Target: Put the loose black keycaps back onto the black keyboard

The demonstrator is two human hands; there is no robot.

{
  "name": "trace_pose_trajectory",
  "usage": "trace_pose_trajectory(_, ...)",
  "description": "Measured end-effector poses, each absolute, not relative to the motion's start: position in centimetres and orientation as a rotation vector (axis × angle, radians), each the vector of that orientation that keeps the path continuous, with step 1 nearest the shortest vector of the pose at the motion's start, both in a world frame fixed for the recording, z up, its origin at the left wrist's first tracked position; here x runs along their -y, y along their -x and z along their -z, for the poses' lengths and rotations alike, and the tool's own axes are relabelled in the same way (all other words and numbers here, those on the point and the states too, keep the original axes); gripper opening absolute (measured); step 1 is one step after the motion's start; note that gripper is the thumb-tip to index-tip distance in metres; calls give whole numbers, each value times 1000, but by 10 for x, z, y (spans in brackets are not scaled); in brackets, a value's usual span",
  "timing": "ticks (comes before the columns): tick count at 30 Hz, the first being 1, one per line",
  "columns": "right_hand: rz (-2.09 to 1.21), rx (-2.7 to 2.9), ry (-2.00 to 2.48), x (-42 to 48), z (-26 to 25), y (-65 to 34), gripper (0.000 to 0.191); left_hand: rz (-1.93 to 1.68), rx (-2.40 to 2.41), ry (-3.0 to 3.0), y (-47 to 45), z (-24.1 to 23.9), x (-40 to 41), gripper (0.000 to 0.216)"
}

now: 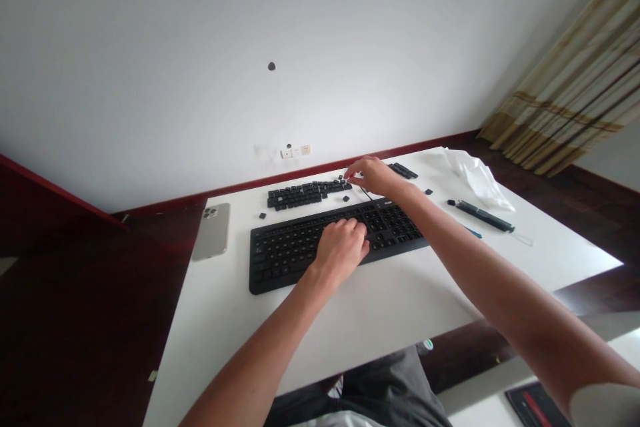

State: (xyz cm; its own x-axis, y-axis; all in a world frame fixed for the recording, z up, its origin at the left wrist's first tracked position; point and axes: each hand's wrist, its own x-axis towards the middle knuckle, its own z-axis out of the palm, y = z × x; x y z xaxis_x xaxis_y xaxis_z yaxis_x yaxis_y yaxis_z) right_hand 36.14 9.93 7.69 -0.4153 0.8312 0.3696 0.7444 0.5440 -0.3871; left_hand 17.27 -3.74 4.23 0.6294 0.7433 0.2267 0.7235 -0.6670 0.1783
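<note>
A black keyboard (300, 247) lies on the white table (400, 300). My left hand (341, 250) rests on its middle keys with the fingers curled and pressed down; nothing shows in them. Behind the keyboard sits a row of several loose black keycaps (300, 195). My right hand (373, 175) reaches over the far right end of that row, fingertips pinched at a keycap. More loose keycaps (403, 170) lie just right of that hand, and single ones (262, 215) are scattered on the table.
A phone (213, 231) lies face down at the table's left edge. A dark pen-like tool (480, 215) and crumpled white tissue (475, 177) lie on the right. A wall with sockets (296, 151) stands behind; a curtain (575, 100) hangs at the right.
</note>
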Motion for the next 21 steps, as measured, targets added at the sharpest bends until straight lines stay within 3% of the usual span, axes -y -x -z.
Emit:
trace_pose_trajectory(7,-243,2350,1340,-130,-91,-354,15,-476,-1292,-2701,-174,-41,42,12)
trace_pose_trajectory(21,-309,2552,1390,-134,-61,-339,15,-454,-1345,-2846,-184,-37,49,7)
